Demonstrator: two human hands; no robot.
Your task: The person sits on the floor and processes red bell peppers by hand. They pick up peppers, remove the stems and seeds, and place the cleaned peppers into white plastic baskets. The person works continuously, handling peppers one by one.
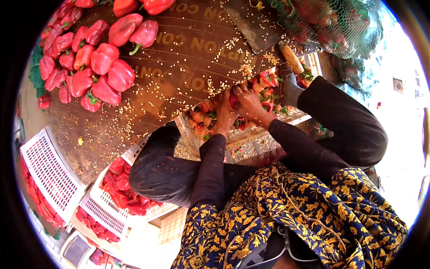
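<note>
A red bell pepper point(233, 100) sits between my two hands, mostly covered by the fingers. My left hand point(225, 114) is closed on its left side, and my right hand point(250, 105) wraps it from the right and from above. Both hands are just over a crate point(191, 136) between my legs. In the crate lie pepper cores point(204, 119) with green stems, seeds and red scraps. A broad cleaver point(253, 29) with a wooden handle lies on the brown board point(179, 58) beyond, its handle jutting over the edge toward the crate.
Whole red peppers point(104, 58) are piled at the board's far left. Pale seeds are strewn over the board. Green net sacks point(349, 29) stand at the far right. White crates point(56, 168) with red pepper pieces point(121, 186) stand at my left. My bent knees flank the crate.
</note>
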